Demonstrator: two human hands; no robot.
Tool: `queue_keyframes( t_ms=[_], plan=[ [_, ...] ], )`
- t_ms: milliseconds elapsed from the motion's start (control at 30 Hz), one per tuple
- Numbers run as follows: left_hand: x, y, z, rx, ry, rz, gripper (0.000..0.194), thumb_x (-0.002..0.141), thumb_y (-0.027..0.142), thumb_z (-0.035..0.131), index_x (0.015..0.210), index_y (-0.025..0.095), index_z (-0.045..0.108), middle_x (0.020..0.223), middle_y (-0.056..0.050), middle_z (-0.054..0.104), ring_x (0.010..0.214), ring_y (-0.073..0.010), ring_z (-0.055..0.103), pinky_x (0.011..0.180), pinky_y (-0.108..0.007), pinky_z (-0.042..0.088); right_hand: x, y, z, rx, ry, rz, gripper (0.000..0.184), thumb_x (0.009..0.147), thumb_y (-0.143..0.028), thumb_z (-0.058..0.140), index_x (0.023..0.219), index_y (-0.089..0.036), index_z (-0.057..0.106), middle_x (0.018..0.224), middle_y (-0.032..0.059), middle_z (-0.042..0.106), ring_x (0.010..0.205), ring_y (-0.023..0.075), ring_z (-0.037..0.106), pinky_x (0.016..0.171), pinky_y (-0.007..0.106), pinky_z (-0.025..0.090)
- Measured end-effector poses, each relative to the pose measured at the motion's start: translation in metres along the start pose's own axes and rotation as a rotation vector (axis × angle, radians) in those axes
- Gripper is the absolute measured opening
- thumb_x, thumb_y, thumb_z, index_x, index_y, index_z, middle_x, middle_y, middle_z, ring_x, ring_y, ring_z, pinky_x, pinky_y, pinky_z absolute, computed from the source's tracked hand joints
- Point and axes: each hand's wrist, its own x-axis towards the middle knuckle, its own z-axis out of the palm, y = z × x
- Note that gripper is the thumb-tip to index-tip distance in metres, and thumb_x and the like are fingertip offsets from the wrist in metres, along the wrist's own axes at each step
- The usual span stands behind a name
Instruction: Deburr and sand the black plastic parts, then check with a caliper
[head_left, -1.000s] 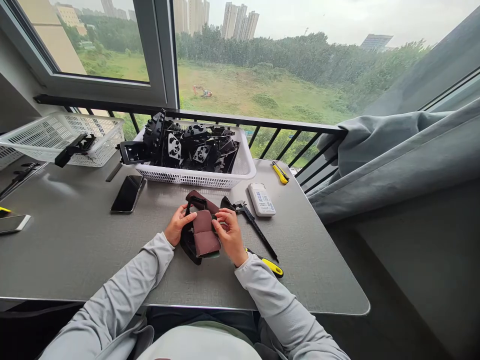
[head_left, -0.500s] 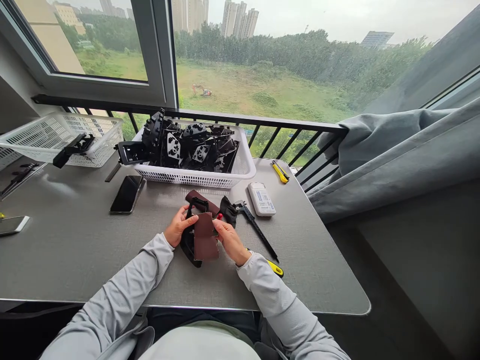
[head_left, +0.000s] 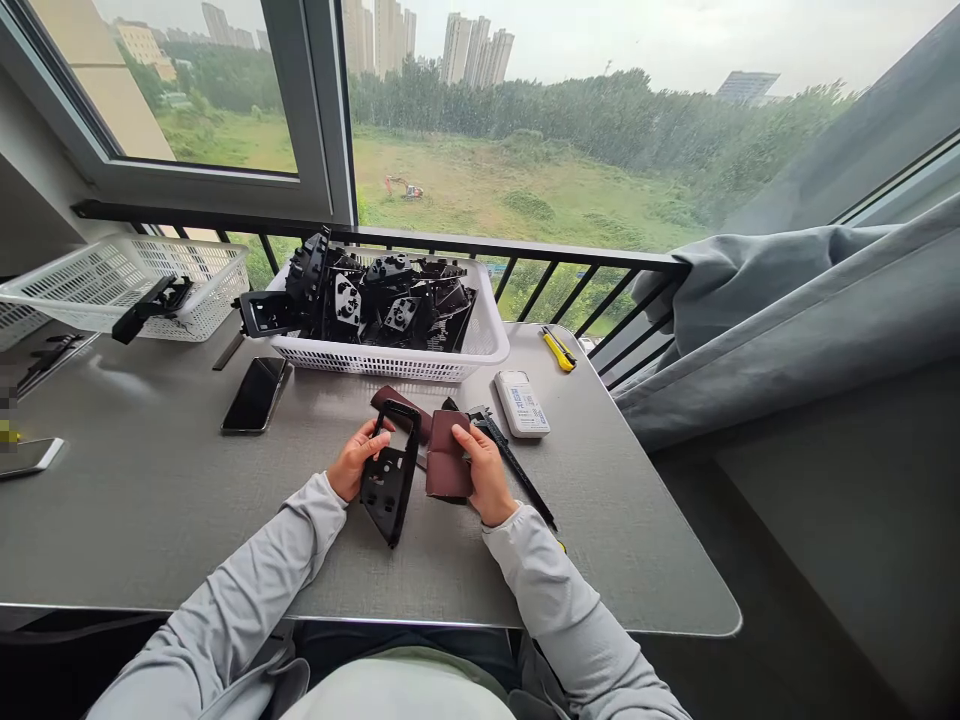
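A black moulded plastic bracket [head_left: 388, 487] sits in the person's left hand [head_left: 358, 460]. It is a narrow, tapering piece with a hollow frame at its far end and several round and shaped holes through its flat face. The left grip is closed around the bracket's edge, with the fingers curled over it, and holds it just above the grey worktop [head_left: 172, 530]. Its long axis runs nearly straight toward the person, tilted slightly, with the pointed end nearest the body.

The right hand [head_left: 486, 475] has a partly closed grip on a folded piece of maroon sandpaper [head_left: 448, 456], pinching it just beside the bracket. A second sandpaper strip [head_left: 397, 407] lies on the worktop behind the bracket. A steel caliper [head_left: 510, 458] lies just beyond the right hand, near a white box [head_left: 522, 403]. Farther off stands a white plastic basket [head_left: 390, 366] heaped with black parts, beside a smartphone [head_left: 255, 395].
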Motion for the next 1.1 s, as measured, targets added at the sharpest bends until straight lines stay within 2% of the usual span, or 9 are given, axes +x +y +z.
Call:
queue_keyframes(
  t_ms=[233, 400, 500, 633, 733, 833, 933, 1000, 1100],
  plan=[
    [-0.006, 0.027, 0.017, 0.061, -0.046, 0.167, 0.035, 0.05, 0.021, 0.078, 0.082, 0.016, 0.064, 0.055, 0.005, 0.048, 0.046, -0.0064, 0.039, 0.044, -0.021, 0.028, 0.011, -0.038, 0.019, -0.124, -0.096, -0.154, 0.028, 0.063, -0.04, 0.081, 0.081, -0.02, 0.074, 0.082, 0.001, 0.074, 0.073, 0.0167, 0.064, 0.07, 0.029, 0.053],
    [-0.007, 0.069, 0.046, 0.165, -0.155, 0.258, 0.031, 0.054, 0.018, 0.07, 0.083, 0.017, 0.061, 0.05, 0.005, 0.052, 0.043, -0.0093, 0.044, 0.046, -0.024, 0.036, 0.005, -0.09, 0.038, -0.335, -0.199, -0.265, 0.031, 0.067, -0.041, 0.079, 0.087, -0.018, 0.073, 0.073, 0.0005, 0.071, 0.062, 0.016, 0.062, 0.057, 0.027, 0.053],
    [-0.009, 0.091, 0.063, 0.191, -0.137, 0.318, 0.03, 0.056, 0.017, 0.069, 0.085, 0.017, 0.06, 0.045, 0.009, 0.046, 0.039, -0.0073, 0.039, 0.043, -0.021, 0.032, 0.0, -0.11, 0.041, -0.347, -0.214, -0.297, 0.031, 0.068, -0.041, 0.08, 0.088, -0.017, 0.074, 0.074, 0.001, 0.072, 0.06, 0.0153, 0.062, 0.054, 0.026, 0.053],
    [-0.005, 0.097, 0.082, 0.103, -0.162, 0.446, 0.022, 0.06, 0.021, 0.063, 0.081, 0.016, 0.063, 0.038, 0.01, 0.039, 0.035, -0.0053, 0.027, 0.039, -0.02, 0.024, 0.0, -0.112, 0.039, -0.085, -0.26, -0.248, 0.031, 0.067, -0.04, 0.082, 0.088, -0.018, 0.074, 0.076, 0.0017, 0.073, 0.059, 0.0144, 0.064, 0.054, 0.024, 0.054],
    [0.003, 0.09, 0.092, 0.047, -0.059, 0.539, 0.02, 0.061, 0.02, 0.06, 0.081, 0.017, 0.063, 0.037, 0.01, 0.036, 0.035, -0.0052, 0.025, 0.039, -0.02, 0.021, 0.002, -0.106, 0.038, 0.084, -0.387, -0.158, 0.033, 0.065, -0.041, 0.083, 0.087, -0.019, 0.074, 0.076, 0.0027, 0.074, 0.061, 0.0164, 0.068, 0.057, 0.025, 0.055],
    [0.01, 0.084, 0.097, 0.064, 0.01, 0.585, 0.02, 0.064, 0.022, 0.059, 0.083, 0.018, 0.063, 0.039, 0.009, 0.037, 0.037, -0.0068, 0.03, 0.041, -0.02, 0.025, 0.003, -0.102, 0.038, 0.091, -0.478, -0.123, 0.035, 0.064, -0.043, 0.083, 0.087, -0.019, 0.073, 0.075, 0.0045, 0.075, 0.064, 0.0196, 0.07, 0.058, 0.027, 0.056],
    [0.013, 0.084, 0.097, 0.157, 0.044, 0.63, 0.025, 0.069, 0.021, 0.057, 0.093, 0.019, 0.064, 0.051, 0.007, 0.047, 0.044, -0.0077, 0.038, 0.045, -0.02, 0.031, 0.003, -0.104, 0.041, 0.084, -0.435, -0.13, 0.035, 0.064, -0.042, 0.082, 0.089, -0.018, 0.073, 0.076, 0.0047, 0.075, 0.062, 0.0188, 0.069, 0.057, 0.026, 0.055],
    [0.011, 0.086, 0.093, 0.25, 0.013, 0.695, 0.038, 0.069, 0.017, 0.058, 0.107, 0.022, 0.062, 0.068, 0.004, 0.055, 0.051, -0.0076, 0.043, 0.049, -0.02, 0.035, 0.003, -0.105, 0.044, 0.104, -0.391, -0.126, 0.035, 0.064, -0.041, 0.083, 0.089, -0.019, 0.073, 0.076, 0.0038, 0.075, 0.059, 0.0168, 0.068, 0.055, 0.025, 0.055],
    [0.01, 0.089, 0.086, 0.408, -0.142, 0.787, 0.05, 0.07, 0.02, 0.064, 0.119, 0.025, 0.058, 0.083, 0.002, 0.058, 0.059, -0.0088, 0.048, 0.053, -0.022, 0.039, 0.004, -0.106, 0.05, 0.134, -0.335, -0.132, 0.032, 0.064, -0.039, 0.082, 0.087, -0.019, 0.073, 0.075, 0.0027, 0.074, 0.058, 0.0148, 0.066, 0.053, 0.022, 0.054]
  ],
)
